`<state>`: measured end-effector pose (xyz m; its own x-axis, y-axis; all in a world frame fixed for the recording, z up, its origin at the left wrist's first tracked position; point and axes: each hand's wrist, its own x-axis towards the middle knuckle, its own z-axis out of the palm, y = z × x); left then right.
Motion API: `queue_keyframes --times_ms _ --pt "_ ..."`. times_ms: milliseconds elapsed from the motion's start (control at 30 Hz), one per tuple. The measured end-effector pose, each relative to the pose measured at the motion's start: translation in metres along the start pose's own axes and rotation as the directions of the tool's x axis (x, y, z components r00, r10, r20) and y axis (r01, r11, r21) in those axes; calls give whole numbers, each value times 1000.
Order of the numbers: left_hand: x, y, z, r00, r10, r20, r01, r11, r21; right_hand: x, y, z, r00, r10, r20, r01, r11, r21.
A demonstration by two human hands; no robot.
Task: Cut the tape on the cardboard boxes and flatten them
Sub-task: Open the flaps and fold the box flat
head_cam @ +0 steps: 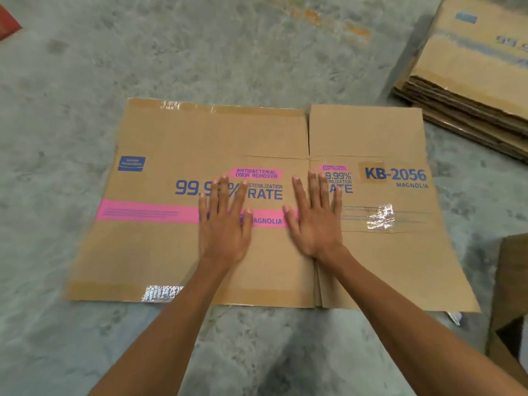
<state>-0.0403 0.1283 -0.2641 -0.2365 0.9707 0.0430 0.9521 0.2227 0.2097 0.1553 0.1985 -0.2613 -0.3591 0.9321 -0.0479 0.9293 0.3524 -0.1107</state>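
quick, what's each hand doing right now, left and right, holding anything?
Left hand: open, palm flat on the flattened cardboard box, holding nothing.
Right hand: open, palm flat on the same box, holding nothing.

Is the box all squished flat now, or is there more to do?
Nearly done with this one. The printed box lies flat on the floor, and a stack of flattened boxes sits at the far right. Right now the left hand and right hand press palms down on it, fingers spread. Another piece of cardboard at the right edge may be a box still waiting; it's too cut off to tell.
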Motion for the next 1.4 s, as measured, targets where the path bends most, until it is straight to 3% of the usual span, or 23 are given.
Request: queue_keyframes --times_ms 133,267,400,467,533,767,933,1067,1233,1400 --pt "-1 -1 -4 999 10 45 -9 999 -32 1 1 -3 999 4 41 -5 1000 10" --pt "0 -16 -32 961 140 238 -106 983 -148 -3 9 -26 971 -96 217 73 991 111" --pt "-37 -42 -77 818 316 481 -366 931 11 -55 17 -54 894 -295 338 277 955 101" --pt "-59 -60 -90 723 302 621 -453 886 96 -86 23 -56 853 -347 391 375 927 6" --pt "-71 -75 -91 687 263 677 -497 850 175 -101 30 -53 832 -369 414 452 884 -119" --pt "-86 -69 -94 760 232 606 -470 841 267 -100 11 -72 783 -364 504 523 824 -217" --pt "-105 -60 -87 845 182 503 -424 802 421 -120 -14 -80 862 -254 439 422 839 -344" --pt "-87 -53 -102 938 153 311 -284 853 438 -110 -28 -98 935 -180 306 282 900 -333" --pt "-36 -63 -196 930 148 337 -245 932 268 -66 -45 -181 947 -220 235 291 898 -331" --pt "21 -41 -336 975 163 149 -210 893 398 -24 -60 -313 971 -236 35 233 904 -358"
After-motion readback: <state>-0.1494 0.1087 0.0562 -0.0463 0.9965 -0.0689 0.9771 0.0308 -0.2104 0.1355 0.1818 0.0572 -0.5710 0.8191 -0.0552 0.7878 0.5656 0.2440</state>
